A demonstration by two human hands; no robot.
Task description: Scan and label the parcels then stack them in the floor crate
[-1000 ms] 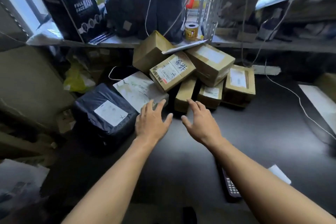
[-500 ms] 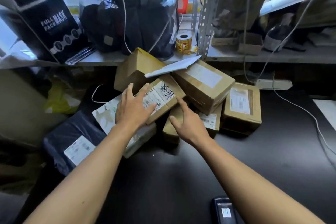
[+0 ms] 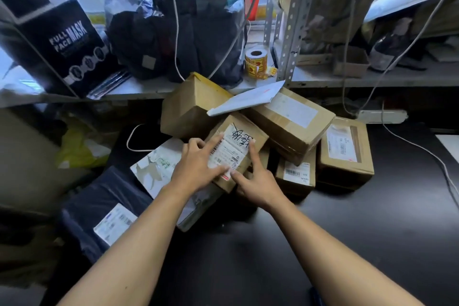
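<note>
A small cardboard parcel (image 3: pixel 236 154) with a white label and black handwriting lies tilted on top of a heap of parcels. My left hand (image 3: pixel 196 169) grips its left side, fingers over the upper edge and thumb on the label's lower edge. My right hand (image 3: pixel 260 184) holds its right side, index finger along the edge and thumb at the near corner. Around it lie a big brown box (image 3: pixel 290 122), another brown box (image 3: pixel 188 109) behind, a labelled box (image 3: pixel 345 154) to the right and a small barcoded box (image 3: pixel 295 174). No floor crate is in view.
A flat white parcel (image 3: pixel 154 169) and a dark poly bag (image 3: pixel 99 204) lie left of the heap on the black table (image 3: pixel 347 231). A white envelope (image 3: pixel 246 99) rests on the boxes. A sticker roll (image 3: pixel 255 57) and dark bundles stand on the shelf (image 3: pixel 372 79). A white cable (image 3: pixel 422 146) crosses the table's right side.
Both hands have reached forward from the table's middle to the heap and closed on the small handwritten-label parcel. The view has moved closer to the parcels.
</note>
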